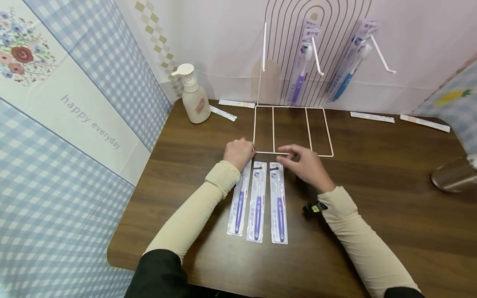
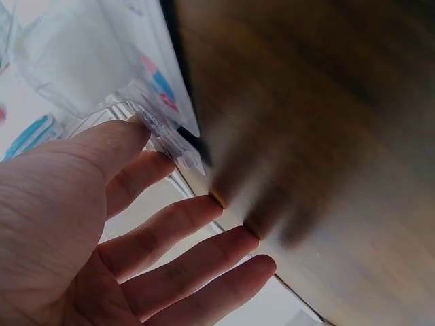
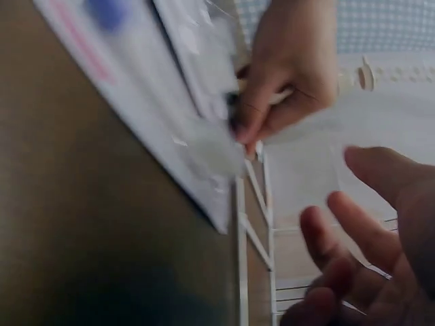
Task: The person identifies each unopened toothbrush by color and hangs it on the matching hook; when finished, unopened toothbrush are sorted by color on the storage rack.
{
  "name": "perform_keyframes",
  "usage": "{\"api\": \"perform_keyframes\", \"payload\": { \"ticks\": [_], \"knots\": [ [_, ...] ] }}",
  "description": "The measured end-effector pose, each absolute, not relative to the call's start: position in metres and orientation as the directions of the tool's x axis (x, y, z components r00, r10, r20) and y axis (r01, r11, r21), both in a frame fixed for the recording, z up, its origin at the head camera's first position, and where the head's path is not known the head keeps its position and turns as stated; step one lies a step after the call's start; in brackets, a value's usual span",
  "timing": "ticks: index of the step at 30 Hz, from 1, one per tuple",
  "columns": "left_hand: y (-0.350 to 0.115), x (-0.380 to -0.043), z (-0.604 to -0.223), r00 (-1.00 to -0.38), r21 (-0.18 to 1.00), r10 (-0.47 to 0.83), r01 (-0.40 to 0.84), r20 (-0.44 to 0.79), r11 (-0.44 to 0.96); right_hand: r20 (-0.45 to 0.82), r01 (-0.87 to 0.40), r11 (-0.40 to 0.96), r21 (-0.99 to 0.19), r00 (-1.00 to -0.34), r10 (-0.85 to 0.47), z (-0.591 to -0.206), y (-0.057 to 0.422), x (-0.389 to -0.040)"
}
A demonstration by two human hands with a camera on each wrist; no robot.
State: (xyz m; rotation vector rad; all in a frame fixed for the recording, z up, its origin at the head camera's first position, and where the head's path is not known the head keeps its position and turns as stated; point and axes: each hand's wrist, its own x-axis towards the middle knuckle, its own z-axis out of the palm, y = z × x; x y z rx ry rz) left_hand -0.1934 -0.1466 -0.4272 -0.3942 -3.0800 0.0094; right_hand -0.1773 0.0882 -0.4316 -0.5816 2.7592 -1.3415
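Note:
My left hand (image 1: 238, 154) pinches the top end of the leftmost packaged toothbrush (image 1: 239, 211) between thumb and index finger, its other fingers spread in the left wrist view. Two more packaged purple toothbrushes lie beside it: the middle one (image 1: 257, 207) and the right one (image 1: 279, 207). Just above the top of the right pack hovers my right hand (image 1: 307, 167), fingers loosely bent and apart, holding nothing. Behind both hands stands a white wire rack (image 1: 294, 153). On its hooks hang a purple toothbrush pack (image 1: 298, 82) and a blue toothbrush pack (image 1: 344, 82).
A pump bottle (image 1: 196, 101) stands at the back left. Narrow white strips, such as one label strip (image 1: 236, 104), lie along the wall. At the right is a shiny metal container (image 1: 452, 176). The rack's hooks, one a right hook (image 1: 383, 56), jut forward.

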Motion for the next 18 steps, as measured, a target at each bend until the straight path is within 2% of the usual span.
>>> {"api": "perform_keyframes", "payload": {
  "ticks": [9, 18],
  "knots": [
    [-0.148, -0.195, -0.426, -0.969, -0.011, 0.246, 0.246, 0.020, 0.969, -0.023, -0.288, 0.598, -0.748, -0.889, -0.457, -0.446, 0.101, -0.152],
    [-0.147, -0.197, -0.428, -0.968, -0.020, 0.251, 0.251, 0.004, 0.968, -0.035, -0.313, 0.633, -0.709, -0.880, -0.474, -0.460, 0.104, -0.151]
  ]
}}
